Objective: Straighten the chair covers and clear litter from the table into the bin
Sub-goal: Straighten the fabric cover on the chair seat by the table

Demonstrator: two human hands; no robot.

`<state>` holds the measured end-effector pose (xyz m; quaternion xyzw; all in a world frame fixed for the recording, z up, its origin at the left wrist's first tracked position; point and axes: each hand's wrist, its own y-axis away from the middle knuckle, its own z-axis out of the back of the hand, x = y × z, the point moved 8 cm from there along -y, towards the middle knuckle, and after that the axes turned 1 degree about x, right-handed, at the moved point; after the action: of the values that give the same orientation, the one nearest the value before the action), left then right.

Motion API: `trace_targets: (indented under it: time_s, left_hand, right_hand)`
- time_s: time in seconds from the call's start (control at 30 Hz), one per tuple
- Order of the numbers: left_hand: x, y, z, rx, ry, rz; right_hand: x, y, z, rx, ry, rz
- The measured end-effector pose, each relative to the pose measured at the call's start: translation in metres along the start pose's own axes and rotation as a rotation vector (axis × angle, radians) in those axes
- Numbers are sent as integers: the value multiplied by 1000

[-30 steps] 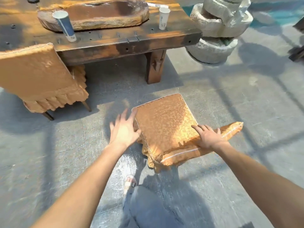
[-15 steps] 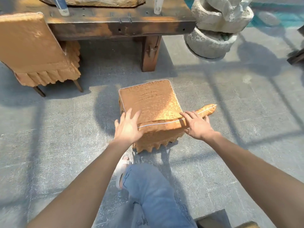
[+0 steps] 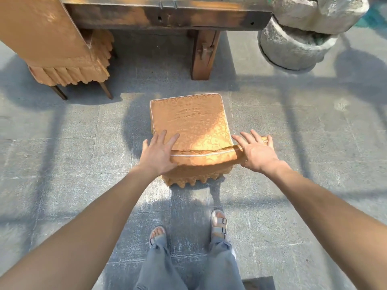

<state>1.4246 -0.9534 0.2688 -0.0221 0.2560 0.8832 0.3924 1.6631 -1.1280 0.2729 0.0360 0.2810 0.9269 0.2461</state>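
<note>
As the left hand (image 3: 159, 155) and the right hand (image 3: 256, 152) press down with straight, spread fingers, the chair cover (image 3: 192, 122) lies stretched between them.

Each hand rests palm down on one end of the top edge of the chair back, and neither one curls around anything; beyond the right fingers a fold of cloth sticks out to the side. The cover is golden-orange with a swirl pattern, white piping along its edges and a pleated skirt hanging below. This chair stands on the grey paved floor (image 3: 62, 164), just ahead of the person's sandalled feet. Farther away, at upper left, a second covered chair (image 3: 52, 45) stands at the wooden table (image 3: 167, 15), and a stone basin (image 3: 293, 45) is at upper right.
</note>
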Motion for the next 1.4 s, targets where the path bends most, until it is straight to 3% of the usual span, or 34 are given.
trace_targets:
  time_s: [0.3,0.53,0.67,1.1,1.4]
  left_hand:
    - [-28,-37,-54,181,-122,39]
    - [-26,-41,-61,-54,-255,70]
    - [-37,-40,-55,-130,-291,-5]
    - [-6,-124,-5,-294,-234,105]
    - [48,-183,33,-362,-275,328]
  right_hand:
    - [-20,-47,-36,40,76,269]
    - [-20,-50,-42,-254,-1,308]
    - [-14,-56,-34,-327,47,361]
    - [-9,-160,40,-351,35,381]
    - [19,-239,80,-364,1,353]
